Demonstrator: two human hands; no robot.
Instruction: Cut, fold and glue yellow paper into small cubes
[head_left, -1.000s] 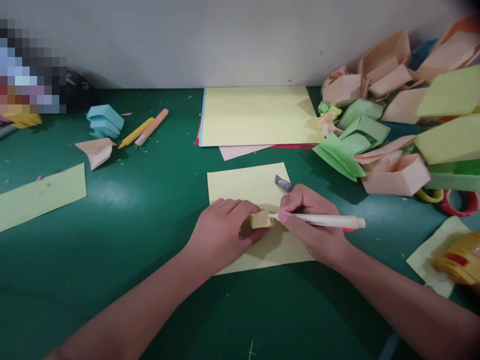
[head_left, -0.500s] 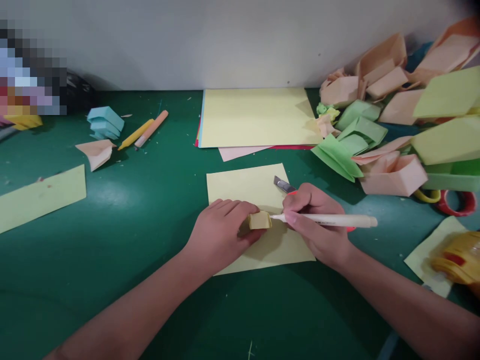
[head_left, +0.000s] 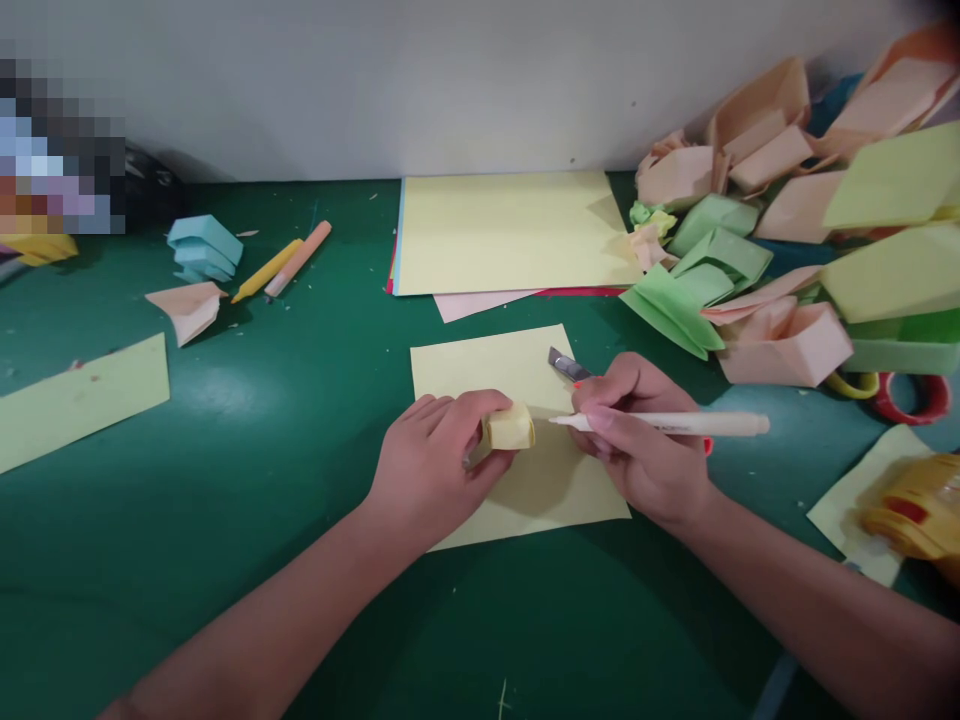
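Observation:
My left hand is closed, pinching a small pale yellow folded paper box between thumb and fingers. My right hand is closed around a white marker, its tip pointing left, a short way from the box and apart from it. A cutter knife with a metal blade sticks out beneath my right hand; bits of its red handle show around the fingers. Under both hands lies a pale yellow paper sheet on the green table.
Behind the sheet lies a stack of coloured paper. Folded paper pieces heap up at right, near tape rolls and a yellow bottle-like object. At left are two markers, a blue folded paper and a green strip.
The marker tip has drawn away from the paper box to the right. My left hand has tilted the box and shifted it slightly left and up.

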